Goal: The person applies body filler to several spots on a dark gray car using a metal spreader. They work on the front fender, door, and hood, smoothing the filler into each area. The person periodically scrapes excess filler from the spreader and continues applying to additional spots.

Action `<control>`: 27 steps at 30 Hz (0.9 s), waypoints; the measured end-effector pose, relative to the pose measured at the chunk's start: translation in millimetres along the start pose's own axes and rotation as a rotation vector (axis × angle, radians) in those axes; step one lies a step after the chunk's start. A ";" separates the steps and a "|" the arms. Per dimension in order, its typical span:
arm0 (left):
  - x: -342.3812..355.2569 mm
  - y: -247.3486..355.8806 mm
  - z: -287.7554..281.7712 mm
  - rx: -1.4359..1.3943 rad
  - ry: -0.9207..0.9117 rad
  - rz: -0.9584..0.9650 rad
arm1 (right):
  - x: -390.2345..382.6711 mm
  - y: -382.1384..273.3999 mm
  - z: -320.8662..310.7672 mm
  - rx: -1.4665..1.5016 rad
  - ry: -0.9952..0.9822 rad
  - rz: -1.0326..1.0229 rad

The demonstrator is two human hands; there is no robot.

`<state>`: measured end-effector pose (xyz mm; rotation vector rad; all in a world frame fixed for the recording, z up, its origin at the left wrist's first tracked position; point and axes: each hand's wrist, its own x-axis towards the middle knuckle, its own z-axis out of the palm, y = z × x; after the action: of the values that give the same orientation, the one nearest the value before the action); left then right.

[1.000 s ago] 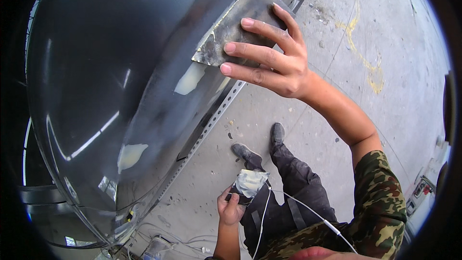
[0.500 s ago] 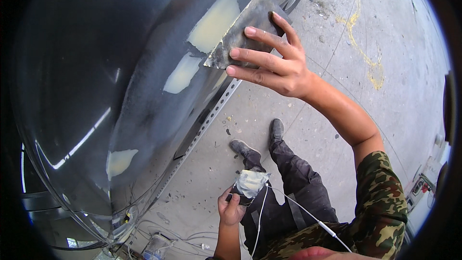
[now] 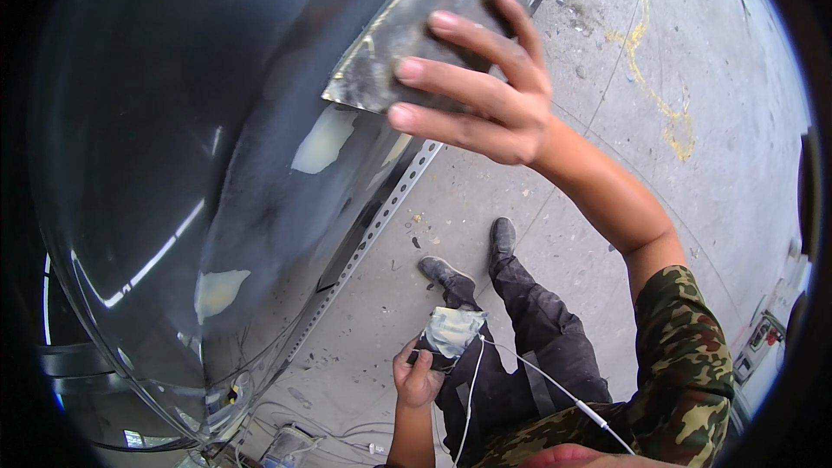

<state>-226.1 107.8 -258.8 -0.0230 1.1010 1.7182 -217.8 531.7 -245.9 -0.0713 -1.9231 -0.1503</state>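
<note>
On a glossy dark vehicle panel [image 3: 147, 113], pale filler patches [image 3: 321, 139] sit within a dull sanded band. My right hand [image 3: 485, 95], fingers spread across its face, grips a flat dark rectangular spreader [image 3: 390, 35] with pale residue along one edge; the spreader lies over the panel's upper part, its underside and my thumb hidden. Low in the view, my left hand [image 3: 416, 381] has its fingers wrapped round a small dark board [image 3: 425, 355] bearing a mound of pale paste [image 3: 455, 329], held in front of my dark trousers.
Below the panel runs a perforated metal strip [image 3: 390, 217]. Grey concrete floor [image 3: 676, 61] with yellow stains spreads right. My shoes [image 3: 503, 234] stand beside the vehicle. Hoses and cables [image 3: 295, 407] lie at lower left; white cords hang in front of me. Clutter [image 3: 763, 338] sits at the right rim.
The spreader in my right hand went down-right half a second ago, uncovering a large filler patch, and now has moved up-left over it again. My left hand is nearly unchanged.
</note>
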 end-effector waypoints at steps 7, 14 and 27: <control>6.1 1.0 -4.2 0.032 0.048 -0.033 | -10.2 -0.1 22.3 0.019 0.011 0.044; 3.5 5.4 -6.3 -0.001 0.011 -0.020 | 3.0 -9.6 -16.6 0.014 0.063 0.013; 21.0 2.2 -18.4 -0.023 0.002 -0.054 | 0.0 -8.6 12.1 0.017 -0.011 0.030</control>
<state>-245.8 111.0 -278.3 -0.0681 1.0730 1.6831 -230.1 524.8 -250.7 -0.0894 -1.9333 -0.1140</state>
